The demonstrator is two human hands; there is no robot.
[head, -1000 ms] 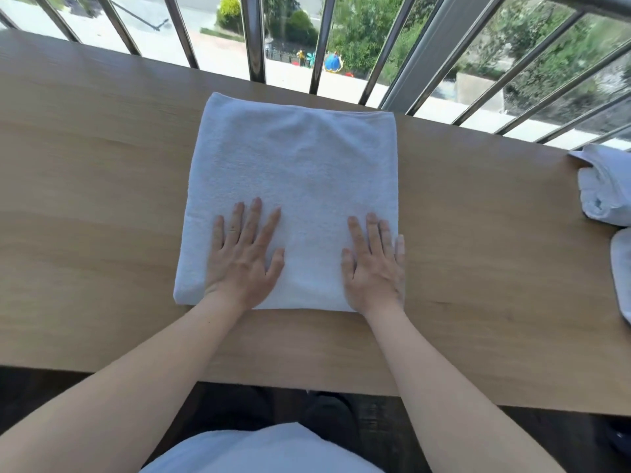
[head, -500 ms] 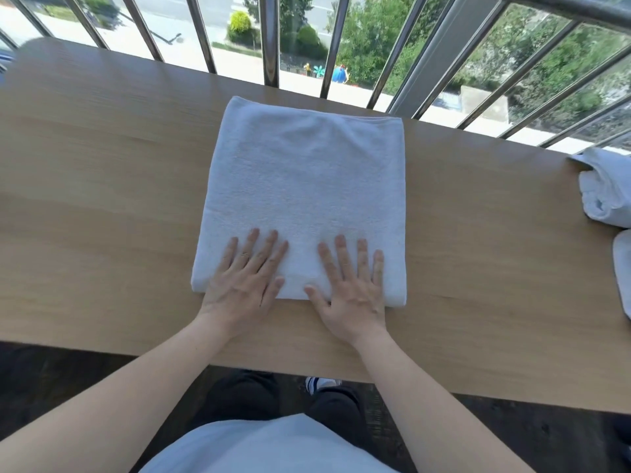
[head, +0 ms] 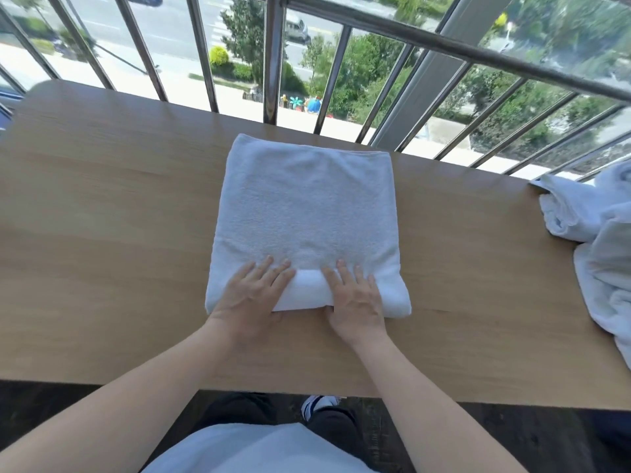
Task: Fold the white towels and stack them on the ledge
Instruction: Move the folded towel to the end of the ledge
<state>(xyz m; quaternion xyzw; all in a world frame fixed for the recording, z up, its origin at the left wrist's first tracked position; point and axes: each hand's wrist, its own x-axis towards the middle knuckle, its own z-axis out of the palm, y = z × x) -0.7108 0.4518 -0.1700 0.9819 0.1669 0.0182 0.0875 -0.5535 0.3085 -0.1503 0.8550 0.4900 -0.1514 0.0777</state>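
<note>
A white towel (head: 307,206), folded into a rough square, lies flat on the wooden ledge (head: 102,216) close to the railing. Both of my hands are at its near edge. My left hand (head: 252,295) has its fingers on top of the edge and its thumb tucked underneath. My right hand (head: 355,298) holds the same edge a little to the right in the same way. Between them the near edge bulges up slightly off the wood.
Crumpled white towels (head: 587,220) are heaped at the right end of the ledge. A metal railing (head: 273,63) with upright bars runs along the far edge. My legs and a shoe show below the ledge's near edge.
My hands slid back from the towel's surface to its near edge and closed in toward each other. Their thumbs went under the edge, which has lifted slightly.
</note>
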